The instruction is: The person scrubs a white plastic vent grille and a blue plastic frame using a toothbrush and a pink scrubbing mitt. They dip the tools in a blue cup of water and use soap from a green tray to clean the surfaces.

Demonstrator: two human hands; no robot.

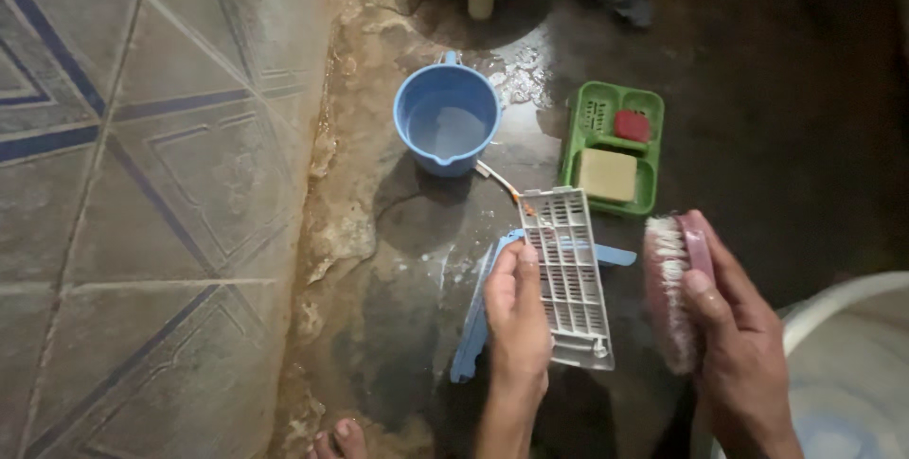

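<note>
My left hand (pixel 516 312) grips the left edge of a white slotted plastic grille (pixel 568 274), held flat over the wet floor. Under the grille lies a light blue plastic piece (pixel 472 336), partly hidden by it and my hand. My right hand (pixel 739 336) holds a pink scrubbing brush (pixel 674 284) with white bristles turned toward the grille, a little to its right and not touching it.
A blue jug (pixel 447 118) with water stands ahead on the dark wet floor. A green soap tray (pixel 614 142) holds a beige bar and a red one. A toothbrush (pixel 502 183) lies between them. A white basin rim (pixel 833 308) is at right, patterned tiles (pixel 142 185) at left.
</note>
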